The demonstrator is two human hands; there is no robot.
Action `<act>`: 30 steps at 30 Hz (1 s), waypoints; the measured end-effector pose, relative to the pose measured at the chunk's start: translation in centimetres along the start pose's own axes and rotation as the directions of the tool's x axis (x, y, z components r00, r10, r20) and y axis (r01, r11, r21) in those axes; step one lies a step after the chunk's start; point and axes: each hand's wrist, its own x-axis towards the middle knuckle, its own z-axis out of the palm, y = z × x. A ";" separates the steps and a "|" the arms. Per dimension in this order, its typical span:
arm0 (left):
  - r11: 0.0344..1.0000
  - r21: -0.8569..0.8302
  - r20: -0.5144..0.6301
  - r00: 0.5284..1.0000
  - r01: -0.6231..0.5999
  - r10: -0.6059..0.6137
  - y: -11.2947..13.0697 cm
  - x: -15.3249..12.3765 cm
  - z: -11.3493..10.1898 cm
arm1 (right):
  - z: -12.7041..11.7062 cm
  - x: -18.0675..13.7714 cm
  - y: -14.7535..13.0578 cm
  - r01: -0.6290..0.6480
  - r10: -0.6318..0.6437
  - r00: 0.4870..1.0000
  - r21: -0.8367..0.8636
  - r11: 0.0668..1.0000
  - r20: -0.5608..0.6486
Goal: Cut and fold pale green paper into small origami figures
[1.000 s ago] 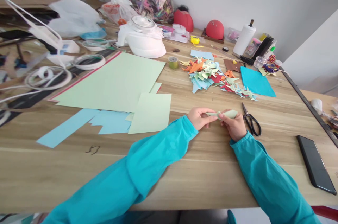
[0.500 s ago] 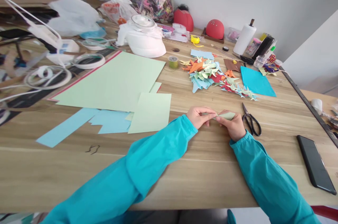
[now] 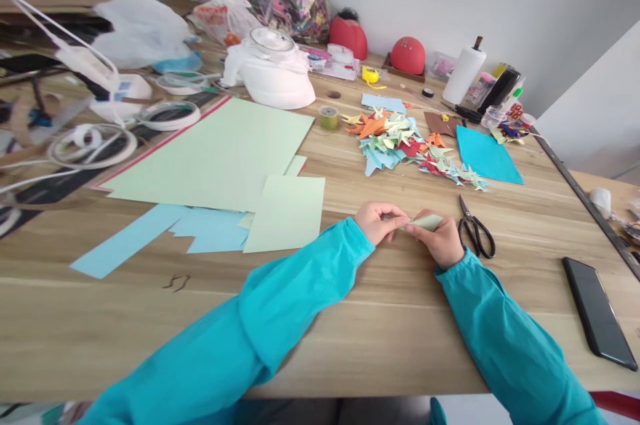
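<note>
A small folded piece of pale green paper is held between both hands, just above the wooden table. My left hand pinches its left end between thumb and fingers. On the other side, my right hand grips it, thumb on top and fingers behind, so part of the fold is hidden. Black-handled scissors lie right beside my right hand, blades pointing away. Beyond the hands is a heap of folded paper cranes in orange, green, blue and red.
To the left lie large green sheets, a smaller green sheet and blue paper strips. A thread spool stands near the cranes. At right are a turquoise sheet and a phone. White cables clutter the far left.
The folded green paper has tilted slightly between my fingers, and its left tip shows a little differently. Both hands stay in nearly the same place.
</note>
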 end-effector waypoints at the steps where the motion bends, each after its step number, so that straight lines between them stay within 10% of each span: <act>1: 1.000 0.011 -0.004 1.000 0.021 -0.021 0.0 0.0 0.0 | 0.0 0.0 0.0 0.004 -0.004 1.000 0.004 1.000 0.005; 30: 0.999 -0.003 -0.079 0.996 0.037 -0.037 -0.5 0.0 0.1 | -0.1 0.2 1.3 -0.088 0.128 0.984 0.288 0.954 -0.122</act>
